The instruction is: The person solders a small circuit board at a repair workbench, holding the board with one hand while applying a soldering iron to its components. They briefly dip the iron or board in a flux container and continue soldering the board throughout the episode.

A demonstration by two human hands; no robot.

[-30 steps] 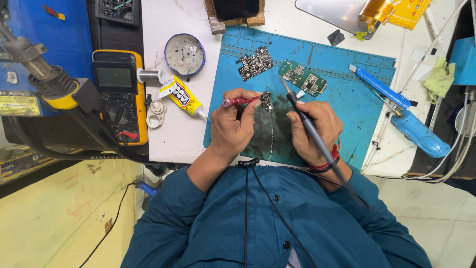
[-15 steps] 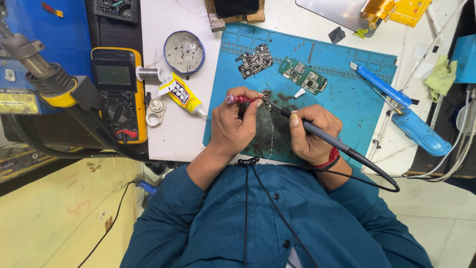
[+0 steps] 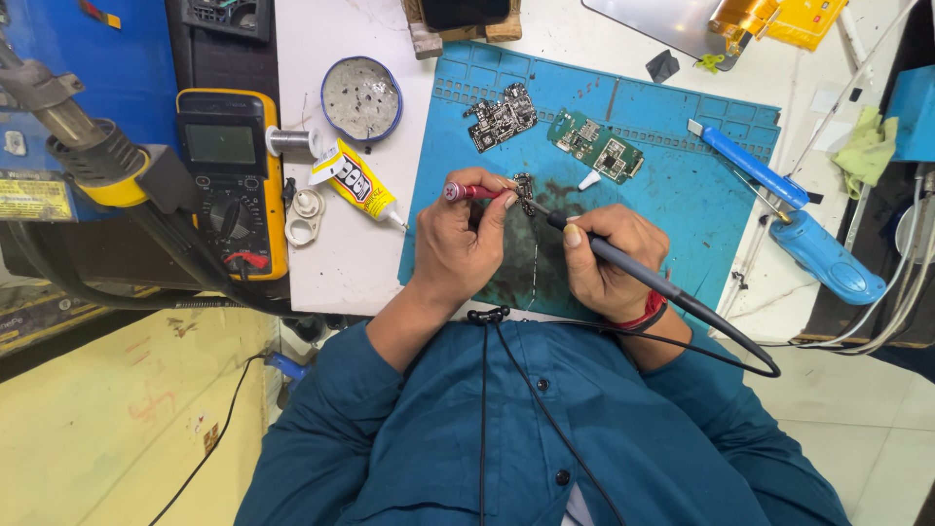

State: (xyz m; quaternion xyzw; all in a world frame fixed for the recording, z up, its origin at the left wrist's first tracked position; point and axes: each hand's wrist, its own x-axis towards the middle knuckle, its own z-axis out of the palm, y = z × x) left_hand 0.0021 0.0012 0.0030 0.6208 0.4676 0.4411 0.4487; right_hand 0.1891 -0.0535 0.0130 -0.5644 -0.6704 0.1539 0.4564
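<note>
Left hand clenched around a red-handled tool, gripped between thumb and fingers, its tip pointing right toward a small dark part on the blue work mat. Whether the tool's tip touches that part: cannot tell. Right hand clenched around a dark soldering iron, held like a pen, tip aimed up-left and ending just beside the small part, cable looping away to the right over the teal sleeve. Red band at the right wrist. Both hands resting low on the mat's near edge, close together, above a dark stained patch of the mat.

Farther up the mat, well apart from the hands: a dark circuit board and a green circuit board, side by side, with a small white scrap just below the green one. At the mat's right edge, a blue-handled tool and a larger blue tool on the white worktop.

Left of the mat: a yellow glue tube lying tilted, a round tin holding grey residue, a solder spool, and a yellow multimeter beside it. At the far left, a hot-air handle with a yellow collar.
</note>
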